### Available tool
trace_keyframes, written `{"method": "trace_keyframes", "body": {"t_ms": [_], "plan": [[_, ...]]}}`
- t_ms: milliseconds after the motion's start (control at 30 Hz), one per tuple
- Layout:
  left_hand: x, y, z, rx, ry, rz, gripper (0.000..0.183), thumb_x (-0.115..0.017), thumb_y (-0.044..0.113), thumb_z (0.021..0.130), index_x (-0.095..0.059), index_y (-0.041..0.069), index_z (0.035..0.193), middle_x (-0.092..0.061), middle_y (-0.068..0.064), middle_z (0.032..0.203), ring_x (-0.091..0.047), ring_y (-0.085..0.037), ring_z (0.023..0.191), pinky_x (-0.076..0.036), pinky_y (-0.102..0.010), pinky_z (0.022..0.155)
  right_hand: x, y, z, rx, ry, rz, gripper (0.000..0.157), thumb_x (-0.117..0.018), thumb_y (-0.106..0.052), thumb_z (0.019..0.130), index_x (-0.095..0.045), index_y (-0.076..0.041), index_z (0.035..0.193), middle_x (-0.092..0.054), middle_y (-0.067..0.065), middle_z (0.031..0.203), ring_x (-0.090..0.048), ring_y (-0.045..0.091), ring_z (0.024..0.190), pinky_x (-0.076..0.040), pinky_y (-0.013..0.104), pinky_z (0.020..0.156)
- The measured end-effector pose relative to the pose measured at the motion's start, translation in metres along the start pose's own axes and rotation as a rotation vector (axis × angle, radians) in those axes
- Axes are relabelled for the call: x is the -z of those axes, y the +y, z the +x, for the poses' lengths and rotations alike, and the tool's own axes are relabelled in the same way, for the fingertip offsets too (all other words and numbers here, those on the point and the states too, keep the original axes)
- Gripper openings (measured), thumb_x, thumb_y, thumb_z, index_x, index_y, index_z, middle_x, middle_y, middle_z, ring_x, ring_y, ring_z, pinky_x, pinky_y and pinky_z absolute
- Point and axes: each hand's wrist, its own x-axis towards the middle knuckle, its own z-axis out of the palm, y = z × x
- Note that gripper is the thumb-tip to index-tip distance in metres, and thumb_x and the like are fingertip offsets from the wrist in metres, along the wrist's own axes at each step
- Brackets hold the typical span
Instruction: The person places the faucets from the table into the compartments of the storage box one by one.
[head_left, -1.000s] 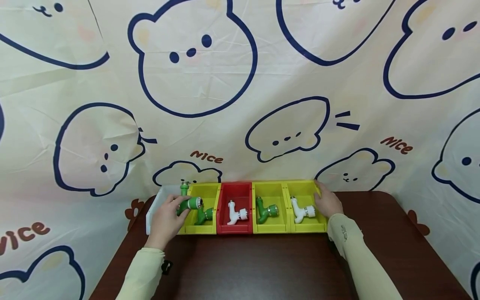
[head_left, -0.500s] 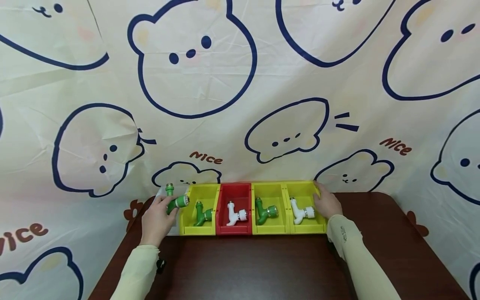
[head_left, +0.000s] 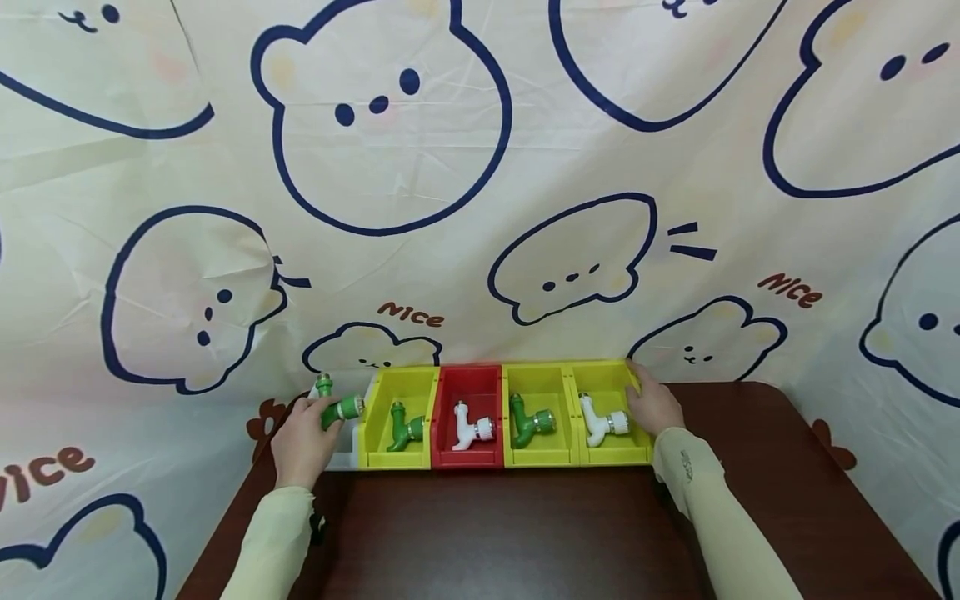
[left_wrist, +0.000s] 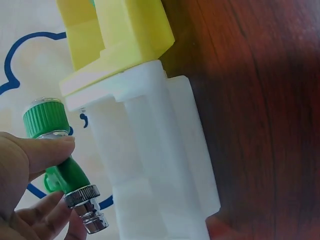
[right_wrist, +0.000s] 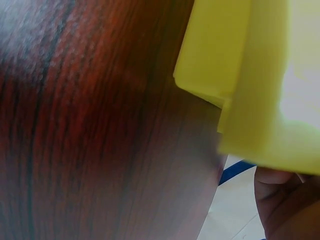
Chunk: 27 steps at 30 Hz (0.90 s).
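My left hand [head_left: 302, 443] pinches a green plastic tap [left_wrist: 69, 174] between thumb and fingers, above the white bin [left_wrist: 142, 165] at the left end of the row. Its ribbed green knob and silver threaded outlet show in the left wrist view. My right hand [head_left: 657, 405] grips the outer side wall of the rightmost yellow bin [head_left: 640, 457], with its fingers partly hidden behind the bin in the right wrist view. A white tap [head_left: 597, 420] lies in that bin.
Beside the white bin, a yellow bin [head_left: 375, 458] holds a green tap [head_left: 401, 427]. A red bin [head_left: 468, 460] holds a white tap [head_left: 465, 427], and another yellow bin [head_left: 542, 457] a green tap [head_left: 527, 421]. The row stands on a dark wooden table [head_left: 495, 533] against a printed cloth [head_left: 420, 275].
My left hand has moved left with the green tap, from over the left yellow bin's edge to over the white bin. My right hand has stayed at its bin.
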Motion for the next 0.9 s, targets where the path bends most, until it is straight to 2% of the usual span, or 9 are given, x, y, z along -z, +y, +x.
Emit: {"method": "trace_keyframes", "body": {"t_ms": [133,233,300,367,433,533,667,767,900], "plan": [[-0.002,-0.004,0.001,0.041,-0.037,0.013,0.037,-0.076,0.019,0.093,-0.071,0.007,0.128,-0.062,-0.025,0.123,-0.065,-0.039,0.092,-0.054,-0.058,0.082,0.0,0.0,0.0,0.013,0.006,0.01,0.058,-0.038,-0.025,0.11,-0.025,-0.015,0.166,-0.055,0.03,0.146,-0.06,0.029,0.076,-0.047,0.045,0.075],[-0.005,-0.006,0.002,0.048,-0.048,0.021,0.038,-0.076,0.02,0.094,-0.07,0.007,0.129,-0.063,-0.026,0.123,-0.065,-0.038,0.089,-0.055,-0.058,0.081,0.0,0.0,-0.001,0.016,0.007,0.021,0.059,-0.038,-0.025,0.11,-0.024,-0.015,0.166,-0.068,0.029,0.111,-0.051,0.024,0.059,-0.045,0.041,0.063],[-0.005,-0.008,0.003,0.044,-0.045,0.024,0.039,-0.076,0.02,0.094,-0.07,0.006,0.13,-0.063,-0.026,0.122,-0.065,-0.038,0.087,-0.056,-0.059,0.08,0.0,0.0,-0.002,0.021,0.015,0.02,0.059,-0.039,-0.025,0.11,-0.025,-0.014,0.166,-0.065,0.022,0.085,-0.045,0.021,0.053,-0.042,0.038,0.057],[-0.006,-0.01,0.003,0.041,-0.039,0.022,0.039,-0.075,0.02,0.094,-0.069,0.006,0.13,-0.063,-0.027,0.122,-0.066,-0.039,0.088,-0.056,-0.059,0.08,0.001,0.0,-0.002,0.022,0.015,0.023,0.059,-0.038,-0.025,0.11,-0.025,-0.014,0.166,-0.057,0.017,0.071,-0.041,0.021,0.05,-0.041,0.037,0.054],[-0.006,-0.011,0.004,0.042,-0.035,0.025,0.04,-0.075,0.02,0.094,-0.068,0.005,0.131,-0.063,-0.027,0.122,-0.066,-0.04,0.089,-0.055,-0.06,0.08,0.001,0.0,-0.002,0.023,0.018,0.019,0.059,-0.039,-0.025,0.11,-0.025,-0.014,0.166,-0.06,0.018,0.076,-0.042,0.021,0.051,-0.041,0.037,0.056],[-0.007,-0.014,0.004,0.05,-0.032,0.027,0.04,-0.075,0.02,0.094,-0.068,0.005,0.131,-0.063,-0.027,0.121,-0.066,-0.041,0.09,-0.055,-0.06,0.079,0.001,0.0,-0.001,0.016,0.012,0.021,0.059,-0.039,-0.026,0.11,-0.025,-0.014,0.166,-0.068,0.028,0.102,-0.048,0.024,0.056,-0.044,0.039,0.062],[-0.008,-0.017,0.003,0.067,-0.035,0.029,0.039,-0.075,0.019,0.093,-0.07,0.006,0.129,-0.063,-0.027,0.12,-0.065,-0.042,0.091,-0.054,-0.06,0.079,0.0,0.001,0.0,0.009,0.006,0.02,0.059,-0.039,-0.026,0.11,-0.024,-0.015,0.166,-0.058,0.031,0.141,-0.061,0.03,0.076,-0.049,0.046,0.075],[-0.008,-0.019,0.003,0.072,-0.044,0.03,0.038,-0.076,0.018,0.093,-0.07,0.006,0.129,-0.063,-0.027,0.119,-0.066,-0.043,0.091,-0.054,-0.06,0.079,-0.001,0.001,0.001,0.006,0.012,0.012,0.059,-0.039,-0.026,0.11,-0.025,-0.015,0.166,-0.05,0.031,0.15,-0.064,0.032,0.088,-0.049,0.048,0.08],[-0.008,-0.022,0.004,0.069,-0.06,0.036,0.039,-0.076,0.018,0.092,-0.07,0.005,0.128,-0.064,-0.028,0.118,-0.066,-0.043,0.091,-0.054,-0.061,0.08,-0.001,0.002,0.002,-0.006,0.004,0.02,0.059,-0.039,-0.026,0.11,-0.024,-0.016,0.166,-0.061,0.032,0.135,-0.061,0.031,0.076,-0.049,0.045,0.074]]}}
